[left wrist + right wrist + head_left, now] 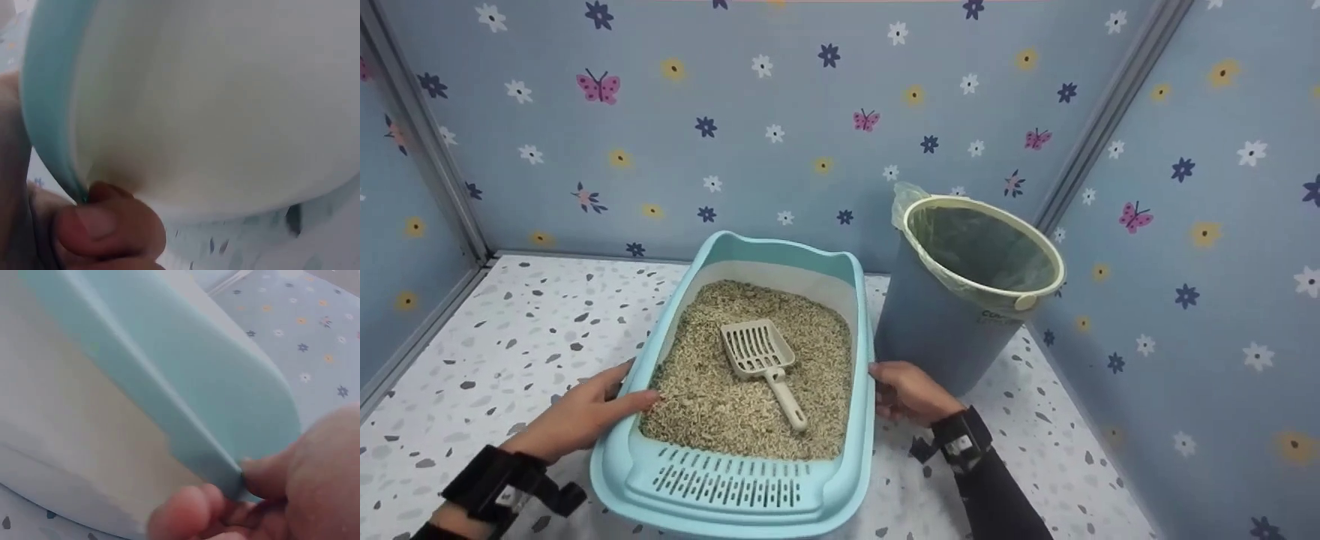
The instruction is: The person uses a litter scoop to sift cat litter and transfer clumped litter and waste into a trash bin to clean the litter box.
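Observation:
A blue litter box (861, 442) filled with grainy litter (712, 390) sits between both hands in the head view. My left hand (577, 412) grips its left rim, thumb over the edge; in the left wrist view curled fingers (112, 225) press beneath that rim. On the opposite side, my right hand (915, 391) pinches the right rim, and the right wrist view shows the thumb on the edge with fingers (185, 514) curled under it. A beige slotted litter scoop (757, 349) lies on the litter, its handle pointing toward the front right.
Right of the box stands a grey-blue trash bin (937, 337) with a pale rim and a thin liner bag (911, 196). The speckled white surface (540, 315) meets flower-patterned walls (780, 97) at the back and both sides.

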The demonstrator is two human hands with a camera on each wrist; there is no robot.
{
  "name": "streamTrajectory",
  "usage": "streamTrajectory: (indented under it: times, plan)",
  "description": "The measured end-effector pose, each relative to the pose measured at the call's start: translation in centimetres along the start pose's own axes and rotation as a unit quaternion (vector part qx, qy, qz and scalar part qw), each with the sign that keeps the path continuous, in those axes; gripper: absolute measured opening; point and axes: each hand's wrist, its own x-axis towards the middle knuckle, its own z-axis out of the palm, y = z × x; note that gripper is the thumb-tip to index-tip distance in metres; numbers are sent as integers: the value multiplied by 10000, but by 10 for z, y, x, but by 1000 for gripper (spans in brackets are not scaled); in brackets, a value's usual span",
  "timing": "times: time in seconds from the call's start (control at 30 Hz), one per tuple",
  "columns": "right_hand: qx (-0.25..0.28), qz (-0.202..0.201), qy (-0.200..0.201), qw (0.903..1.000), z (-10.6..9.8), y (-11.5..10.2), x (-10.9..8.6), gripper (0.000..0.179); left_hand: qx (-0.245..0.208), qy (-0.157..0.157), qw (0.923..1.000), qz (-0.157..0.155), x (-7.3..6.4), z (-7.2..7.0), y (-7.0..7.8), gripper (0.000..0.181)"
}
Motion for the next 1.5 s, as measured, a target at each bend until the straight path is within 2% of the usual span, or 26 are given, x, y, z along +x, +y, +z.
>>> streamTrajectory:
  times: [0.07,0.13,0.23,0.27,0.33,0.4,0.47,0.57,0.67,0.77,0.83,0.9,0.97,1.1,1.2,1.27,1.37,1.5]
  plan:
    - [62,-3,-40,10000,0,0,3,39,-42,-33,10000,-17,0,-5,-2,88]
    - [30,-60,284,9996,4,2,8,42,48,41,9999,-125,-6,-4,1,87]
    - [220,-166,1017,9944,11,6,20,44,445,294,9977,-429,-28,11,9,86]
    - [312,-217,1229,9917,13,6,24,42,552,395,9958,-614,-36,17,12,86]
    - [561,-299,1464,9872,17,7,29,39,619,536,9919,-969,-49,28,16,88]
    - [712,-376,1493,9855,18,7,31,36,788,733,9881,-1101,-56,35,18,84]
    - [718,-437,1456,9858,20,7,31,35,799,853,9864,-1152,-57,36,18,79]
    - [744,-434,1276,9881,22,9,28,35,906,889,9873,-958,-55,31,14,74]
    - [626,-398,1129,9908,25,9,20,37,774,763,9901,-889,-49,17,7,78]
    - [639,-349,902,9933,28,9,10,37,881,749,9890,-926,-40,-3,2,86]
    - [707,-304,762,9941,30,9,5,37,988,818,9865,-1014,-34,-14,-1,89]
    - [869,-272,693,9934,31,8,3,38,1010,954,9834,-1164,-30,-20,-2,90]
    - [1080,-275,773,9908,30,8,6,40,940,1101,9800,-1366,-32,-19,-2,89]
    - [1291,-456,1410,9805,28,8,21,43,792,1256,9744,-1687,-47,0,3,86]
    - [1173,-608,1867,9735,26,8,30,40,702,1258,9747,-1711,-58,16,6,88]
    - [1157,-650,1983,9711,26,9,32,37,623,1298,9757,-1652,-60,22,5,90]
    - [1161,-638,1907,9727,28,10,30,35,782,1345,9762,-1510,-58,18,2,95]
    - [1084,-657,1653,9781,35,12,21,34,970,1382,9746,-1474,-50,-4,-8,98]
